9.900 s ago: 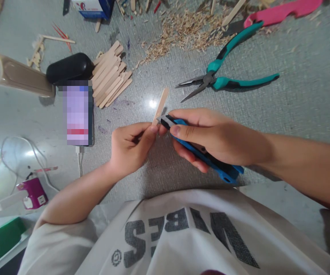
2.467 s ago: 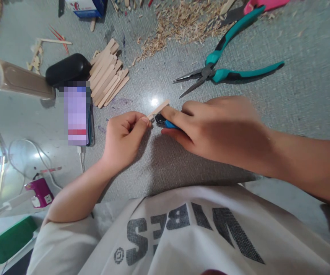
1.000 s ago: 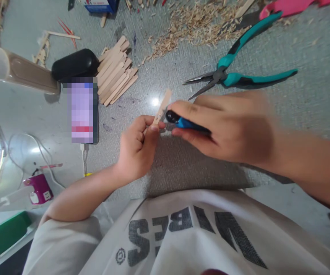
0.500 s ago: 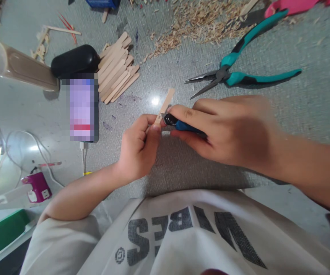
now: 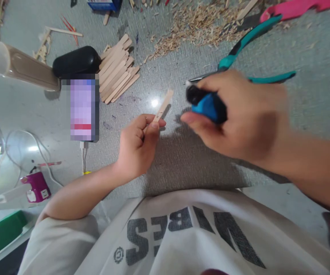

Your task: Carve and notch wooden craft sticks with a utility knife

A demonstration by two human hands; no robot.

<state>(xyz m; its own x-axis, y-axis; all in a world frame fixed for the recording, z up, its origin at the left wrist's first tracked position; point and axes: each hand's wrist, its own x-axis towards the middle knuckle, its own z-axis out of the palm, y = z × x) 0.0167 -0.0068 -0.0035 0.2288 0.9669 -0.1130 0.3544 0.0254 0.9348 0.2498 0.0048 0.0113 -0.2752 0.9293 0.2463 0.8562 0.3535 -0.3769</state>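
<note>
My left hand [image 5: 137,147] is closed, pinching a wooden craft stick [image 5: 164,104] between thumb and fingers. The stick slants up and to the right, and a small dark cut or mark shows just above my thumb. My right hand [image 5: 239,114] is wrapped round a blue-and-black handled tool [image 5: 209,107], blurred by motion and held apart from the stick. The tool's tip is too smeared to make out. Beyond my right hand lie teal-handled long-nose pliers [image 5: 256,36], partly hidden by it.
A stack of craft sticks [image 5: 117,72] lies beside a phone [image 5: 81,107] on a cable. Behind them are a black case [image 5: 75,61] and a brown-filled bottle [image 5: 28,67]. Wood shavings [image 5: 193,26] and a pink-handled tool [image 5: 299,10] lie at the back.
My right hand has lifted the blue-and-black tool off the craft stick and moved up and right, now covering part of the pliers. My left hand has barely moved.
</note>
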